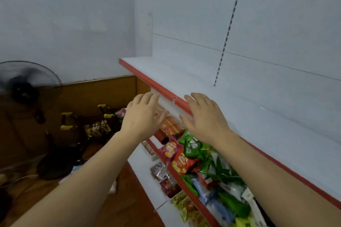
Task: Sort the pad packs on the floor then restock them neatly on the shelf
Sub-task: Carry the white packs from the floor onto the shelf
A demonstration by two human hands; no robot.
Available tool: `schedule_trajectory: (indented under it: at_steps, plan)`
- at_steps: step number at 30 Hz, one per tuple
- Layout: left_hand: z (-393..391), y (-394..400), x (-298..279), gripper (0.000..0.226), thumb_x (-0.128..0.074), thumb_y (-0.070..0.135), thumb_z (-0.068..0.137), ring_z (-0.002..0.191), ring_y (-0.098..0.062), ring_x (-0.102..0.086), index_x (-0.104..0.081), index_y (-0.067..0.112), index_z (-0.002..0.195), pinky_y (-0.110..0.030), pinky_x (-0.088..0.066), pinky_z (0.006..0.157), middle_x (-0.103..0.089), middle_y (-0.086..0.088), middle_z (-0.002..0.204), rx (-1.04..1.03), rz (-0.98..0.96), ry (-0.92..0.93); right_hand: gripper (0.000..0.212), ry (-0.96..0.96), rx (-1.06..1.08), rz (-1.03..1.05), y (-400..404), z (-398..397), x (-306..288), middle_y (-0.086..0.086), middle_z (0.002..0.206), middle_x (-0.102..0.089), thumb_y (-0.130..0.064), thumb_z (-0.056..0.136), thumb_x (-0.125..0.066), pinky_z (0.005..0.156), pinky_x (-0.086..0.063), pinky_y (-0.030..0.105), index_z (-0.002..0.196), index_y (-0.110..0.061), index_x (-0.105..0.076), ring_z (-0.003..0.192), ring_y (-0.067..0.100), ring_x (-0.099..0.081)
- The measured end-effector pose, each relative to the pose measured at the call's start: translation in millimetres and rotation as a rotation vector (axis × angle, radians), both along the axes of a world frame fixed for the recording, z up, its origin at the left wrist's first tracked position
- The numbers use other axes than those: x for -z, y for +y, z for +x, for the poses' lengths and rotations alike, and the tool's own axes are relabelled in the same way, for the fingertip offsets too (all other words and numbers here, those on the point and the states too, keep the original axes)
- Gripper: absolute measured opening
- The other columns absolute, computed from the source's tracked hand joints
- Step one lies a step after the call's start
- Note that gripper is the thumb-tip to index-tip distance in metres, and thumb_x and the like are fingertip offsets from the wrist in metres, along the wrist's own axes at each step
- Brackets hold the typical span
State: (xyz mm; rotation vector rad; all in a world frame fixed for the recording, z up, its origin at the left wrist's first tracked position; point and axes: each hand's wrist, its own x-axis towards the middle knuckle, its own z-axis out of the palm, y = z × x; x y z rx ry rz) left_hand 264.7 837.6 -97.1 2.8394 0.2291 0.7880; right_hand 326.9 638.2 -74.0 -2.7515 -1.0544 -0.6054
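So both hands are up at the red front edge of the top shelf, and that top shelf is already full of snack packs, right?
Not quite. Both hands, left and right, are at the red edge, but the head view shows the top shelf bare. The snack packs sit on the shelves below it.

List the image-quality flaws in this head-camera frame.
Head view: dim, bluish light; wide-angle bending of the top shelf edge; motion blur on the left hand and right hand; fan and floor clutter soft and dark.
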Motion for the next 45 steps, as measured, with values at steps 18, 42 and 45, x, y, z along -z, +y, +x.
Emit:
schedule_trajectory:
  at_steps: [18, 42, 45]
  plan:
    - [-47.7, 273.2, 141.7, 0.064, -0.047, 0.051, 0.099, 0.143, -0.024, -0.03, -0.025, 0.028, 0.155, -0.045, -0.034, 0.115, -0.034, 0.001, 0.156, -0.45, -0.145, 0.371, 0.064, 0.235, -0.449, -0.159, 336.8, 36.8, 150.7, 0.003, 0.16, -0.031, -0.055, 0.101, -0.036, 0.12, -0.025, 0.045, 0.155, -0.021, -0.029, 0.149, 0.024, -0.022]
    - [119.4, 531.4, 421.2, 0.061, -0.046, 0.048, 0.099, 0.141, -0.029, -0.031, -0.028, 0.024, 0.151, -0.047, -0.034, 0.112, -0.035, -0.004, 0.153, -0.444, -0.487, 0.781, 0.064, 0.547, -0.323, -0.565, 601.0, 215.3, 425.0, 0.004, 0.156, -0.033, -0.051, 0.099, -0.043, 0.117, -0.03, 0.043, 0.154, -0.023, -0.024, 0.144, 0.025, -0.029]
    - [137.1, 546.8, 481.1, 0.061, -0.047, 0.048, 0.098, 0.139, -0.03, -0.032, -0.028, 0.025, 0.152, -0.049, -0.036, 0.11, -0.035, -0.004, 0.152, -0.447, -0.54, 0.847, 0.065, 0.616, -0.291, -0.609, 619.1, 229.2, 483.6, 0.004, 0.157, -0.032, -0.051, 0.099, -0.042, 0.118, -0.028, 0.044, 0.155, -0.024, -0.023, 0.145, 0.026, -0.028]
